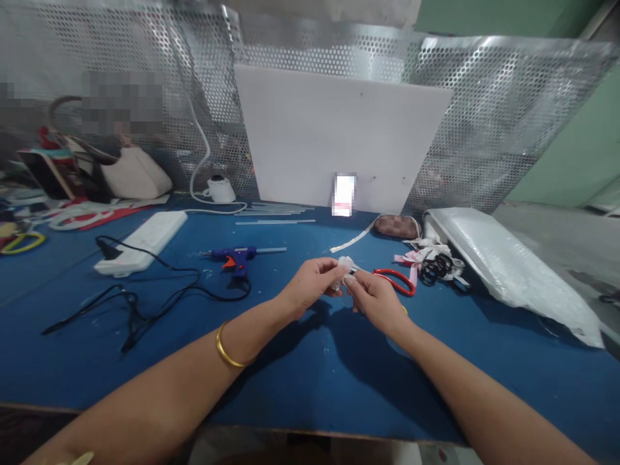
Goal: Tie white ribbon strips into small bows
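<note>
Blue felt: covers the surface (pixel 310 381), both forearms reaching over its near edge.
Left hand (pixel 310 284): fingers pinched narrow on the left side of a small white piece (pixel 345 263); a gold bangle (pixel 225 349) sits on that wrist.
Right hand (pixel 375 300): fingers closed on the right side of the same piece, thumb tip touching it.
White piece: held between both hands just above the surface, near the middle; too small to tell what it is.
Scissors (pixel 398 281): red handles, lying just right of the right hand.
Ribbon scraps (pixel 426 258): pink and white with black loops, right of the scissors.
Glue gun (pixel 237 258): blue, lying left of the hands, its black cord (pixel 159 284) trailing left.
Glue sticks (pixel 276 213): clear, lying far, before the white board (pixel 339 142).
Power strip (pixel 143 242): white, far left.
Plastic bag (pixel 508 265): white, at the right.
Pouch (pixel 397 226): brown checked, far right of centre.
</note>
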Demonstrator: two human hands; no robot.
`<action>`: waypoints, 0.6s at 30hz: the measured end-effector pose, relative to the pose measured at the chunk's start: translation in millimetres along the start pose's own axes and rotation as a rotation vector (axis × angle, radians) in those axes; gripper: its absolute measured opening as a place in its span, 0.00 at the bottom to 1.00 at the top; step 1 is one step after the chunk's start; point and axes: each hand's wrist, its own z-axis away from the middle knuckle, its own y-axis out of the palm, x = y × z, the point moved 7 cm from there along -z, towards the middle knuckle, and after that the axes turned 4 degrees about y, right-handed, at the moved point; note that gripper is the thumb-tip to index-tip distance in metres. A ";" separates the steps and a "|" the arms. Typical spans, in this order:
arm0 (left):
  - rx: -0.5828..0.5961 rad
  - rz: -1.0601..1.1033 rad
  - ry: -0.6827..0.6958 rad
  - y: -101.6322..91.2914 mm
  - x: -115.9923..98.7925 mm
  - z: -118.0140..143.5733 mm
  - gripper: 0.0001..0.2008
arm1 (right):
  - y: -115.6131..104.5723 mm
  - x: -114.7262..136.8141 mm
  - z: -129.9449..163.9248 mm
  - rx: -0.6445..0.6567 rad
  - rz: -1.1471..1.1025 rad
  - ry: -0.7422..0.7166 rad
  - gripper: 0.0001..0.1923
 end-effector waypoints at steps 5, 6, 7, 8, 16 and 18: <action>-0.018 -0.122 0.009 -4.3 0.4 -1.1 0.11 | 3.5 -1.7 0.7 0.033 0.003 -0.016 0.17; -0.015 -0.161 0.025 -4.9 -1.2 -1.6 0.11 | 3.1 -1.1 0.6 0.033 0.016 -0.030 0.17; -0.007 -0.200 0.040 -5.4 -3.0 -2.2 0.11 | 2.2 0.1 0.5 0.027 0.035 -0.048 0.17; 0.006 -0.231 0.049 -5.6 -4.6 -2.8 0.11 | 1.0 1.8 0.3 0.018 0.053 -0.069 0.17; 0.094 -0.170 -0.041 -12.2 -2.0 -7.9 0.13 | 9.3 2.4 1.2 0.165 -0.194 0.064 0.17; 0.117 -0.126 -0.104 -13.3 5.6 -8.4 0.14 | 7.7 9.4 4.1 0.103 -0.112 -0.016 0.16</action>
